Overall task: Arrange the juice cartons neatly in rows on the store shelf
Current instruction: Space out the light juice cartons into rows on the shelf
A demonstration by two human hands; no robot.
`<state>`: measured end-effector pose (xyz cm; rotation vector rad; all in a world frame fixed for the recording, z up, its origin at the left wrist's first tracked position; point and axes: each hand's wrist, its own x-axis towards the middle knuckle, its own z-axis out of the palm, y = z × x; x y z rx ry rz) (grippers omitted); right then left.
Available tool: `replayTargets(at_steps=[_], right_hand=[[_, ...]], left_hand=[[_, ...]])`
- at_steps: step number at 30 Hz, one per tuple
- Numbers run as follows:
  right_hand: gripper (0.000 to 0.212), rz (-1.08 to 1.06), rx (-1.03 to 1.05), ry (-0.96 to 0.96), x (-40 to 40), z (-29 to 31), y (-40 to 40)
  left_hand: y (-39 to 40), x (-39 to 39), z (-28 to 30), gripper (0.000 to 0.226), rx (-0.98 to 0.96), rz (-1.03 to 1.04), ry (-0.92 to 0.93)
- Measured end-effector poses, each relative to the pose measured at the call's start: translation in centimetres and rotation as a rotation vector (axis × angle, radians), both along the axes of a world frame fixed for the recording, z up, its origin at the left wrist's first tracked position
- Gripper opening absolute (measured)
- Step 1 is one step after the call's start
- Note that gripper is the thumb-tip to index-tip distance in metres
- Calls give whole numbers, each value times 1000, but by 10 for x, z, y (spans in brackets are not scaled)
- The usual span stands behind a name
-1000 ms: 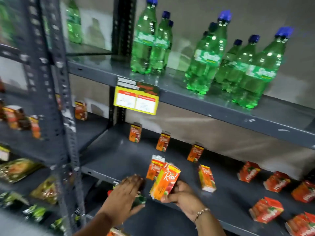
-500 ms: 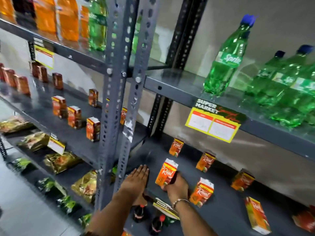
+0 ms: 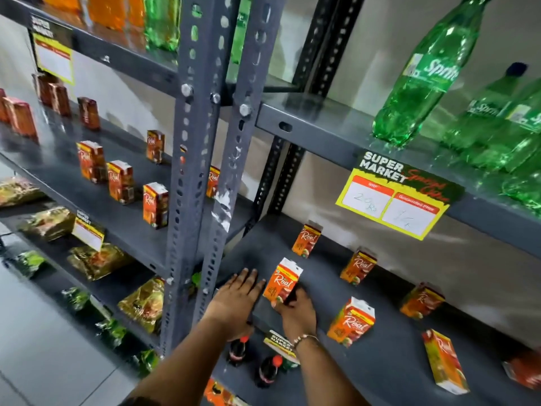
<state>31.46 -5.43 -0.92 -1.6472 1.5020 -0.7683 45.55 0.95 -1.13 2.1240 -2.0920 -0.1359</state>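
An orange juice carton stands upright near the front left of the grey shelf, and my right hand grips its lower part. My left hand lies flat on the shelf's front left corner, fingers spread, holding nothing. Further cartons stand spaced along the back: one, another, a third. One carton stands tilted in front, and one lies on its side to the right.
Perforated steel uprights stand just left of my hands. The left shelf bay holds more juice cartons. Green soda bottles fill the shelf above, with a yellow price tag on its edge. Dark cola bottles stand on the shelf below.
My right hand has brought the carton down from mid-air and stood it on the shelf. The view has swung left and closer. My left hand stays flat on the shelf corner.
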Motion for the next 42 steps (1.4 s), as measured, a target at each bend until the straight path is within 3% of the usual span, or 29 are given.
replayTargets(at_steps=[3, 29, 33, 38, 40, 42], right_hand=[[32, -1, 38, -17, -3, 31, 15], [32, 65, 43, -57, -4, 30, 18], [43, 87, 61, -14, -5, 30, 20], [78, 125, 131, 35, -24, 41, 32], [73, 135, 85, 80, -35, 49, 44], [54, 145, 42, 76, -55, 54, 58]], left_hand=[[1, 0, -1, 95, -18, -15, -6], [0, 2, -6, 100, -27, -4, 15], [-1, 3, -5, 99, -34, -5, 25], [4, -2, -3, 102, -17, 30, 8], [10, -9, -1, 100, -34, 77, -12], [20, -19, -3, 94, -126, 113, -20]])
